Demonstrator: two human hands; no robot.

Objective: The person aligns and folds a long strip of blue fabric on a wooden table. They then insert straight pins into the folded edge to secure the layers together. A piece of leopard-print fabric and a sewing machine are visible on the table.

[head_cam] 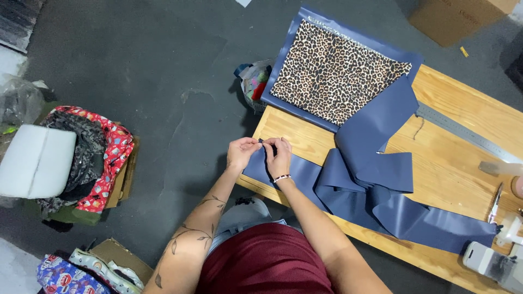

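At table edge, pinched navy strip [305, 177]

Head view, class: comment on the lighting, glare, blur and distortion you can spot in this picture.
Head view: even, soft light, with only faint shadows under the blue strip; a bright sheen on the metal ruler; hands sharp, left hand and right hand; the pale object at the right edge is blurred; the wooden table looks slanted by the wide lens.

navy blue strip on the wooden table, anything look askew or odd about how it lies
Yes. The long navy blue strip of smooth material is not flat: it folds over itself in loose loops mid-table. One end hangs past the wooden table corner, pinched between the left hand and right hand. The leopard-print panel also overhangs the far edge.
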